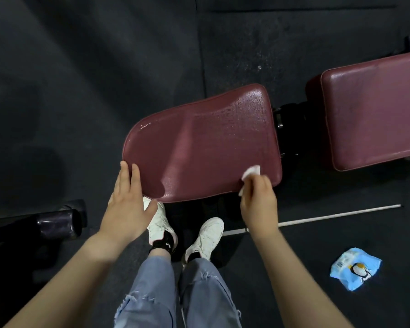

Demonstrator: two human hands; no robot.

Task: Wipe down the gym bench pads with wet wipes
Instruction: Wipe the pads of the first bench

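The right hand [258,204] pinches a crumpled wet wipe [251,172] against the seat pad [199,147] near its near right corner, while the left hand [126,204] rests flat with straight fingers on the near left edge. The damp, glistening vinyl could let the bracing palm slip, and the back pad [374,110] looks dry, so it risks being skipped.

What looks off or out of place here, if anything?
Two loose things lie on the floor: the blue wet-wipe pack to the person's right, and a thin white rod beside the right foot, a possible trip hazard. The sheen and droplets on the seat pad fit the wiping, not a spill.
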